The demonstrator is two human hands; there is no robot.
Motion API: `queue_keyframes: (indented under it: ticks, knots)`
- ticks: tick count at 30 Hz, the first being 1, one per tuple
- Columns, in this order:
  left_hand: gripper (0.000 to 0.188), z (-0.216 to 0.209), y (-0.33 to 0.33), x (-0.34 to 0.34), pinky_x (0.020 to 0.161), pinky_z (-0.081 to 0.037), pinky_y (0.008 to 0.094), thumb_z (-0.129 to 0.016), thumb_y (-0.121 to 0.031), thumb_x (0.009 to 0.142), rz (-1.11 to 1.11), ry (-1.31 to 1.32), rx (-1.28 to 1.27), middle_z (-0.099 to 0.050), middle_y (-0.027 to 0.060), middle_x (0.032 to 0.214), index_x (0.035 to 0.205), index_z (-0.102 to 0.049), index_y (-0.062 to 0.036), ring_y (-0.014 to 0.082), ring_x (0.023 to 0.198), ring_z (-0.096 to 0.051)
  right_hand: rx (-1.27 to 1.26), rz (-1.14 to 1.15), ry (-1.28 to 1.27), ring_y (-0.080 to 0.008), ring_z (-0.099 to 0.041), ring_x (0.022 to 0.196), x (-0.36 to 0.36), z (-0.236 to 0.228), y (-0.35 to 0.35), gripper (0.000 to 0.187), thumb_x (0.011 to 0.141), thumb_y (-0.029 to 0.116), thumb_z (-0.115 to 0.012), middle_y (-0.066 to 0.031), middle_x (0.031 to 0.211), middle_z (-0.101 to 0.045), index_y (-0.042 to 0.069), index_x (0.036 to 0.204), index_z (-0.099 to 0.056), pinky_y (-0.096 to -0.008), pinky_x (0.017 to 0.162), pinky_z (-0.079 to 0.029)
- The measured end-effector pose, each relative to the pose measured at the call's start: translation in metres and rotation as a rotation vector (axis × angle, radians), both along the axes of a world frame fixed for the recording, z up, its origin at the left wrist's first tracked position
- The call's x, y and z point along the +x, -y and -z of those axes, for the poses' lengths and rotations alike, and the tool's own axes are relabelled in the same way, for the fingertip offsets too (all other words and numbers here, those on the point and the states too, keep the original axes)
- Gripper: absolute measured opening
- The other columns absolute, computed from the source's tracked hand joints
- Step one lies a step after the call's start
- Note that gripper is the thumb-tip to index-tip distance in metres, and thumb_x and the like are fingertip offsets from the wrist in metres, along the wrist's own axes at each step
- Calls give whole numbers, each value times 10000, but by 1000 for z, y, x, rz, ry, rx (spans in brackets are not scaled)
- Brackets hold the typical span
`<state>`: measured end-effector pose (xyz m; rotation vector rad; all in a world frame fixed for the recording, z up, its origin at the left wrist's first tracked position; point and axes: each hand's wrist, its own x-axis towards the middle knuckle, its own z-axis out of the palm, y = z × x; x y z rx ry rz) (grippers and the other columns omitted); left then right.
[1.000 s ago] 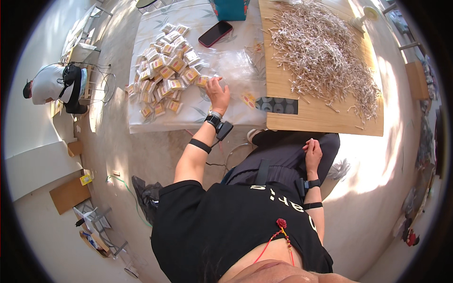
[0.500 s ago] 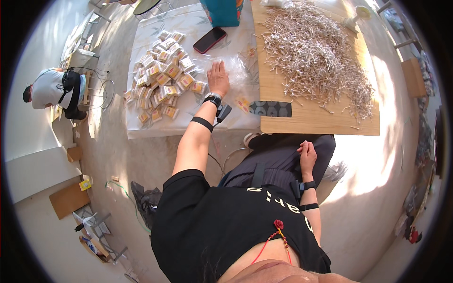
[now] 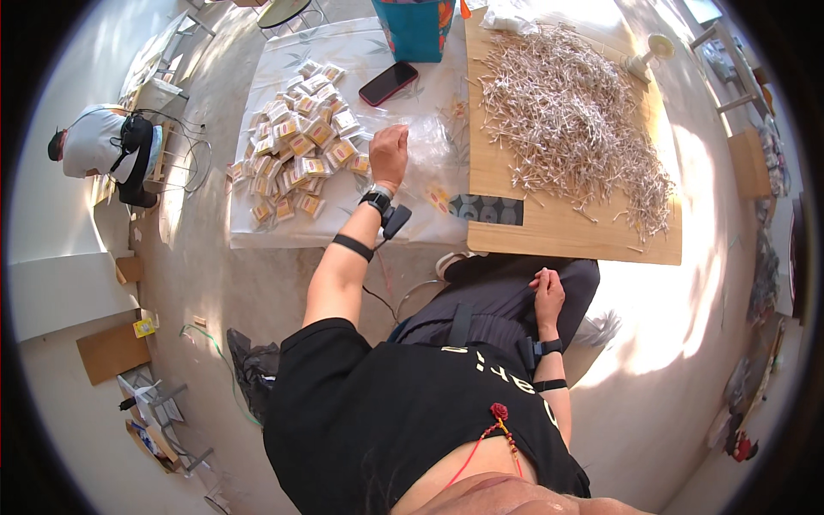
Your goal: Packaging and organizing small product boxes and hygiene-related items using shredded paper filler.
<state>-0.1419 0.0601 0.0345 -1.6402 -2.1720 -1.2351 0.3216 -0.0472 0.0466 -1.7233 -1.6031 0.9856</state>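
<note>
My left hand (image 3: 389, 156) is over the table at the edge of a heap of clear plastic bags (image 3: 427, 142). Its fingers are curled in, and what they may hold is hidden. Just left of it lies a pile of small packets (image 3: 302, 142) in clear wrap with yellow-and-white labels. My right hand (image 3: 548, 300) rests above my lap near the wooden board, loosely closed, with nothing visible in it. A large heap of cotton swabs (image 3: 575, 112) covers much of the wooden board (image 3: 566, 239) at the right.
A dark phone (image 3: 389, 83) lies behind the plastic bags, with a teal bag (image 3: 410, 30) beyond it. A pale round-topped stand (image 3: 648, 58) stands at the board's far right. At far left, a person (image 3: 99, 146) sits bent over. A black plastic bag (image 3: 251, 365) lies on the floor.
My left hand has gone from lying flat with fingers stretched out to curled, and is drawn slightly back and left. My right hand stays over my lap. The whole view has shifted slightly.
</note>
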Motion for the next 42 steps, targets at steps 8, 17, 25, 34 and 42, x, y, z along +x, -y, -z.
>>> queue_keyframes:
  ticks: [8,17,25,34,42]
  knots:
    - [230,-34,77,146,779,-556,284,-598,-184,1093,497,1053,-154,-765,22,953,1112,-750,-13,86,869,-680,-143,-118,-354,-98,-672,790,-35,-23,-17,233,1088,231,-626,-30,871,-741,13,1086,-708,-249,722,-524]
    - [212,-52,113,240,806,-539,239,-640,-211,1079,677,1275,-323,-735,-18,986,1106,-724,-18,46,891,-638,-211,-142,-728,-39,-601,800,-54,-58,-16,167,1048,191,-704,27,907,-700,27,1080,-717,-207,718,-465]
    - [249,-76,138,247,835,-567,257,-687,-241,1052,802,1565,-416,-745,22,1043,1188,-695,-32,108,940,-711,-15,52,-858,-29,-543,722,-53,-62,-4,106,1035,133,-716,44,813,-649,40,988,-697,-207,670,-428]
    - [202,-84,163,254,833,-524,231,-681,-265,1057,701,1792,-398,-745,-12,1050,1123,-737,-83,58,945,-664,65,77,-925,-45,-610,779,-65,-74,17,100,1037,127,-711,13,867,-698,34,1004,-695,-213,714,-483]
    - [180,-85,172,249,778,-505,223,-673,-224,1063,664,1679,-244,-725,-21,934,1064,-734,-54,50,826,-621,37,83,-898,-54,-596,755,-73,-79,32,139,1041,165,-712,8,854,-688,27,1025,-705,-220,698,-483]
